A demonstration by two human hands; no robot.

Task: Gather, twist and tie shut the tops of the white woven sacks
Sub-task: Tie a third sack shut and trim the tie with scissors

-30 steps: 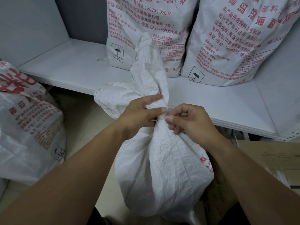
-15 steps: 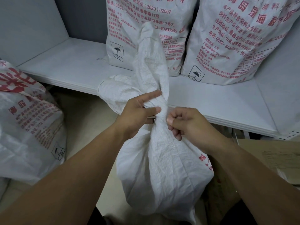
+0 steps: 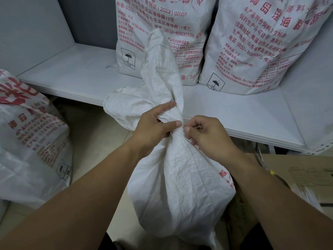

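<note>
A white woven sack (image 3: pixel 180 192) stands on the floor between my arms, its top gathered into a twisted neck. The loose top fabric (image 3: pixel 160 69) rises above the neck and flops out to the left. My left hand (image 3: pixel 153 127) grips the neck from the left, thumb and forefinger around it. My right hand (image 3: pixel 207 134) sits at the right of the neck with fingers curled, pinching something at the twist; whether it is a thin tie or the fabric itself is too small to tell.
Two full printed sacks (image 3: pixel 162 33) (image 3: pixel 266 44) stand on a low white shelf (image 3: pixel 234 112) behind. Another printed sack (image 3: pixel 30 138) lies at the left on the floor. A cardboard box (image 3: pixel 302 174) sits at the right.
The loose top of the sack has risen slightly and shifted. My right hand's fingers have curled tighter against the neck. My left hand keeps its grip.
</note>
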